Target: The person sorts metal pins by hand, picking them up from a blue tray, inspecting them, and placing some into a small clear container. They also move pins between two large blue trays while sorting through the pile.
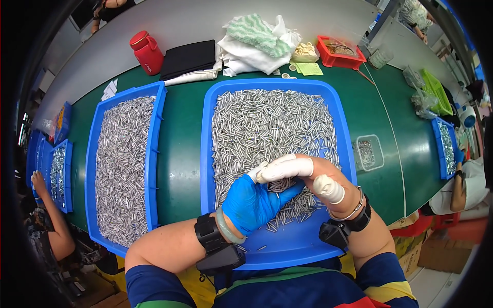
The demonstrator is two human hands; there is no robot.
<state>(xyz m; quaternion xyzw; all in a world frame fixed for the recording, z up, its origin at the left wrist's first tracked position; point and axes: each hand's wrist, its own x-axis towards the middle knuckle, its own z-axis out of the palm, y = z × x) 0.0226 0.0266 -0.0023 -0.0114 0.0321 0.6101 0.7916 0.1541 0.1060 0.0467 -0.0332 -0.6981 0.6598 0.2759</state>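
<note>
A green desk [182, 149] carries two blue plastic trays heaped with small silvery metal pins: a long tray [154, 154] on the person's left, filled almost edge to edge, and a wider middle tray [208, 154] straight ahead, whose near end lies mostly bare. Along the far edge of the desk sit a red jug [147, 52], a folded black cloth [188, 58], a pile of white and green-striped cloths [257, 43], a small red tray [339, 56] and a green slip of paper [309, 69]. A small clear box [368, 152] with a few pins stands just right of the middle tray, and further blue trays run along both ends of the desk, where other people's arms reach in. Over the near part of the pin heap [272, 123], the person's two hands meet. The left hand [251, 203] wears a smooth blue rubber glove, with a pale bangle and a black strap device at the wrist; its fingers curl upward, the grip closed loosely against the other hand. The right hand [308, 174] is bare but for white fabric sleeves over the fingers and thumb, and its fingers lie pressed together across the tips of the blue glove. Loose pins lie directly beneath both hands and scatter toward the tray's near rim; whether either grip actually pinches a pin cannot be told, since the fingers cover one another.
</note>
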